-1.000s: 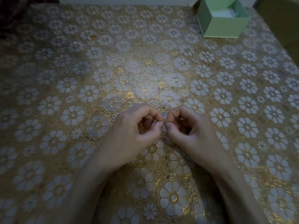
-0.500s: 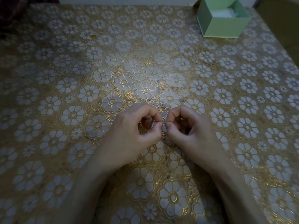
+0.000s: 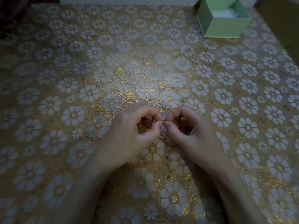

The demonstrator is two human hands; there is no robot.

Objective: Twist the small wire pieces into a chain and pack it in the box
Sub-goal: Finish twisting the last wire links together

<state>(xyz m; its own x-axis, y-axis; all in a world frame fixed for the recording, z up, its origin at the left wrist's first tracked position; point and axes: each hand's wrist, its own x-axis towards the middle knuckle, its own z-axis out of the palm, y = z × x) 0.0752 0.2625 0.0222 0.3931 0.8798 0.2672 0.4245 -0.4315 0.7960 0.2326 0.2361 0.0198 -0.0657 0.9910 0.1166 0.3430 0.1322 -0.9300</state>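
Note:
My left hand point(image 3: 129, 135) and my right hand point(image 3: 192, 133) meet fingertip to fingertip low over the middle of the table. Thumb and forefinger of each hand pinch a tiny wire piece point(image 3: 162, 121) between them; it is thin and almost hidden by the fingertips. The remaining fingers are curled in. An open pale green box point(image 3: 223, 25) with a white lining stands at the far right corner of the table, well away from both hands.
The table point(image 3: 80, 78) wears a gold and white flower-patterned cloth. A dark shape lies at the far left corner. The table's right edge runs down past the box, with a dark floor beyond.
Both hands stay in the same spot with the fingertips still pinched together; only slight finger shifts show.

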